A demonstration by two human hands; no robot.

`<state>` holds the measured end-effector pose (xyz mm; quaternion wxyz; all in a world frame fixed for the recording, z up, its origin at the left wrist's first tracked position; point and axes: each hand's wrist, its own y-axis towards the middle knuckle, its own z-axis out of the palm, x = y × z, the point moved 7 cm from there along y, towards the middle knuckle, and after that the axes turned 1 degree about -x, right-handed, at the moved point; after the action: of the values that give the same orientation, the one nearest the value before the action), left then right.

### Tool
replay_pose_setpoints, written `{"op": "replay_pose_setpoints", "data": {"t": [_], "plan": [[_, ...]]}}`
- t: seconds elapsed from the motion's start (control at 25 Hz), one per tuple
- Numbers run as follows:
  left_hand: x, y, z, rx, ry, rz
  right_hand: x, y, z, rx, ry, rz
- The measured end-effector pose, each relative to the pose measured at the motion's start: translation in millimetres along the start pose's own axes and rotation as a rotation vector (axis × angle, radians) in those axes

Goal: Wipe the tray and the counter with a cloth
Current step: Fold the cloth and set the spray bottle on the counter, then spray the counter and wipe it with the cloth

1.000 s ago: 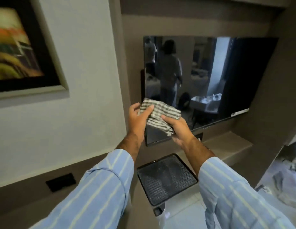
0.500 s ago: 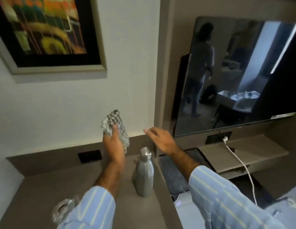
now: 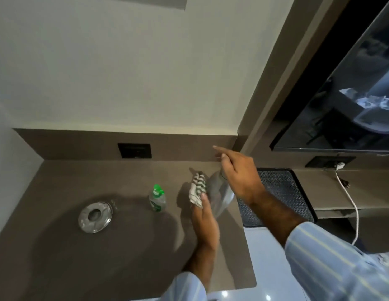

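Note:
My left hand is shut on a striped cloth, held just above the brown counter. Right beside the cloth stands a steel bottle, which looks tilted. My right hand hovers over the bottle's neck with fingers spread and hides its top; I cannot tell whether it touches the bottle. A black perforated tray lies to the right, lower than the counter's right edge, partly hidden by my right forearm.
A small green-capped bottle and a glass ashtray stand on the counter to the left. A black socket panel sits in the back ledge. A TV hangs at right, with a white cable below.
The view has tilted down onto the counter. My left hand has lowered the cloth towards the counter beside the steel bottle. My right hand has moved left over the bottle's top.

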<state>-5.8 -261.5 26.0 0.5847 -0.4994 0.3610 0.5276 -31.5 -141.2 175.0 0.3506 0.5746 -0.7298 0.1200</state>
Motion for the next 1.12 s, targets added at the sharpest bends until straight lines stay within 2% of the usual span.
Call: {"op": "replay_pose_setpoints", "data": {"t": [0.08, 0.2, 0.24, 0.4, 0.52, 0.76, 0.84, 0.92, 1.0, 1.04, 1.12], "plan": [[4.4, 11.2, 3.7, -0.010, -0.053, -0.071, -0.2, -0.2, 1.7, -0.025, 0.026, 0.007], [-6.0, -8.9, 27.3, 0.147, -0.067, 0.111, -6.9, 1.1, -0.4, -0.077, 0.038, 0.024], [1.6, -14.8, 22.9, 0.136, -0.053, 0.119, -8.6, 0.4, -0.5, -0.076, 0.047, 0.037], [40.6, 8.8, -10.4, 0.007, -0.036, -0.077, -4.1, 1.3, 6.9, -0.068, 0.051, 0.037], [13.8, 18.2, 3.1, 0.106, -0.035, -0.117, -2.5, 7.8, 5.6, -0.052, -0.005, 0.064], [-76.7, 21.1, 0.7, 0.155, 0.057, 0.023, -4.4, -4.8, -2.2, 0.005, -0.079, 0.136], [-108.7, 20.1, -3.0, 0.160, 0.020, 0.079, 7.5, -4.1, -10.2, -0.020, -0.299, 0.097], [-131.6, 37.2, -18.2, 0.126, 0.013, 0.116, 46.9, -11.0, -28.0, -0.148, -0.471, -0.155], [-144.5, 64.5, -52.5, 0.031, 0.154, 0.197, 86.1, -33.5, -14.7, -0.177, -0.418, -0.458], [-150.1, 75.5, -75.3, -0.036, 0.252, 0.283, 92.3, -46.8, 7.5, -0.106, -0.348, -0.474], [-148.1, 91.7, -110.4, -0.065, 0.416, 0.512, 67.8, -57.0, 70.9, 0.119, -0.210, -0.224]]}}
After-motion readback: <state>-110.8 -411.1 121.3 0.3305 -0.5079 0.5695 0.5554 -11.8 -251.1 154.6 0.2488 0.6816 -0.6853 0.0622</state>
